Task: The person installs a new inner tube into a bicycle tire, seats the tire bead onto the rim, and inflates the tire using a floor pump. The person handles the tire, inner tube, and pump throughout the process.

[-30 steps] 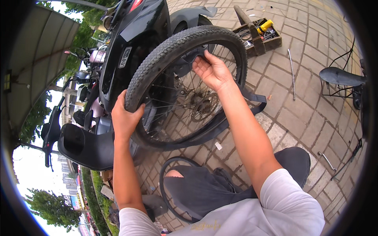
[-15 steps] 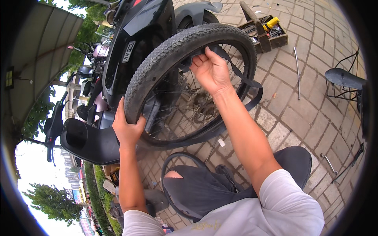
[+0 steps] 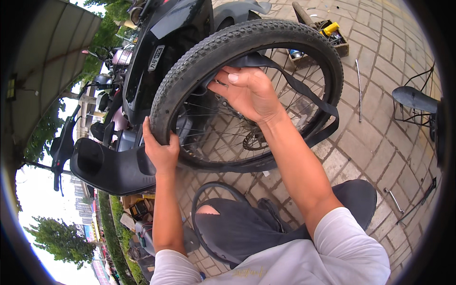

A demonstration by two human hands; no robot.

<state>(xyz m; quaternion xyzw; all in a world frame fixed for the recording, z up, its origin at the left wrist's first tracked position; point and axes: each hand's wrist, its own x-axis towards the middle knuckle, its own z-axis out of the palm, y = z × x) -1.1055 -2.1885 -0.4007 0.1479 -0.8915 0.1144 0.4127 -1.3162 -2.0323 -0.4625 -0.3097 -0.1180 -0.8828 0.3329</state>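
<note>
A bicycle wheel (image 3: 308,145) with a knobbly black tyre (image 3: 190,66) stands tilted before me. My left hand (image 3: 162,151) is closed round the tyre's near left side, thumb inside and fingers outside. Inside the upper part of the wheel, my right hand (image 3: 249,92) has its fingers curled at a limp black inner tube (image 3: 299,87), by the tyre's inner edge. Part of the tube hangs loose in a loop over the wheel's right side. My hand partly hides where the fingers meet it. Spokes and a brake disc (image 3: 254,141) show behind my wrist.
Beyond the wheel stands a black scooter (image 3: 156,33), with a black seat (image 3: 114,166) at left. An open toolbox (image 3: 339,50) lies far right. A long metal rod (image 3: 358,90) and a bent wrench (image 3: 394,200) lie on the paving. A black hoop (image 3: 197,213) rests by my knee.
My right hand has moved left and slightly nearer along the tyre's inner edge. The wheel's right side has swung further right, and the tube loop with it. My left hand keeps its hold.
</note>
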